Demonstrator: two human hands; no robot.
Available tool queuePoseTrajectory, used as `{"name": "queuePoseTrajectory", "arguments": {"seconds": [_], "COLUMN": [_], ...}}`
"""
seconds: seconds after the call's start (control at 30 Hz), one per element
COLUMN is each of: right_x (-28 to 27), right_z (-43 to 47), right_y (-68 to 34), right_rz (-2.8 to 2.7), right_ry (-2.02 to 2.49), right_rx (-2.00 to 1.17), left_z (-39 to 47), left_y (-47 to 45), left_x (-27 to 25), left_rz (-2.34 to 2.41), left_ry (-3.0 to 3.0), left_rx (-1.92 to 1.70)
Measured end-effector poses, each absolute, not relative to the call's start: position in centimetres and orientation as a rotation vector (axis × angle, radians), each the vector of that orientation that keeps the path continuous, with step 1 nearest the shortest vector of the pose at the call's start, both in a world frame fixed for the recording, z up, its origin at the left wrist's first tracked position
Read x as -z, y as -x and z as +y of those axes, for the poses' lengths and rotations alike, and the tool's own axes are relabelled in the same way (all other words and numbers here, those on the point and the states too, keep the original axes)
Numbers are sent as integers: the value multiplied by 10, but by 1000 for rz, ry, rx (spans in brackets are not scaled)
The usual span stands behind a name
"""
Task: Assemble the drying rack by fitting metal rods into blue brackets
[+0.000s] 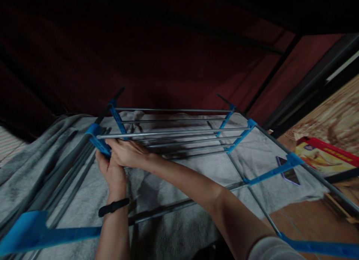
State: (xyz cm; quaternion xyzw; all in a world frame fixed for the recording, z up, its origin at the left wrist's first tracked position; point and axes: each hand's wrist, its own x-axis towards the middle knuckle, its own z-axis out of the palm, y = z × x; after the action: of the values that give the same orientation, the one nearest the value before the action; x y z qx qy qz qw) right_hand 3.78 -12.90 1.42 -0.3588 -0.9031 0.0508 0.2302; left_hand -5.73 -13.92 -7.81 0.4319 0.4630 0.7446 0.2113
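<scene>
A rack of grey metal tubes with blue plastic brackets, with thin metal rods across it, lies over a grey blanket. At its left side my left hand [112, 172], with a black band on the wrist, is closed around the lower part of a blue bracket [98, 141]. My right hand [130, 152] reaches across from the right, touching my left hand. Its fingers are closed at the left end of a metal rod [168, 132], beside the same bracket; the fingertips are partly hidden. The rods run to another blue bracket [241, 135] on the right.
Loose grey tubes [71, 170] lie along the left of the grey blanket [165, 181]. A phone [290, 174] rests at the blanket's right edge. Further right is a red and yellow box [327, 157]. Dark red fabric [179, 73] hangs behind the rack.
</scene>
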Motion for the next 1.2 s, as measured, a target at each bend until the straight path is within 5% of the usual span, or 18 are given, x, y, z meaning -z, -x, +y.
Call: {"name": "queuePoseTrajectory", "arguments": {"seconds": [0.27,0.53,1.2], "right_x": [-17,-19,-16], "right_z": [-130,-140,-142], "right_y": [-48,-68,-72], "right_rz": [-2519,-2640,-2673], "right_ry": [837,1167,1155], "right_rx": [-406,-233,-165], "left_z": [-150,-153,-153], "left_y": [54,54,55], "left_x": [74,72,72], "left_rz": [1382,1473,1487], "left_ry": [-1266,-1301,-1288], "left_rx": [-2069,-2018,-2000]}}
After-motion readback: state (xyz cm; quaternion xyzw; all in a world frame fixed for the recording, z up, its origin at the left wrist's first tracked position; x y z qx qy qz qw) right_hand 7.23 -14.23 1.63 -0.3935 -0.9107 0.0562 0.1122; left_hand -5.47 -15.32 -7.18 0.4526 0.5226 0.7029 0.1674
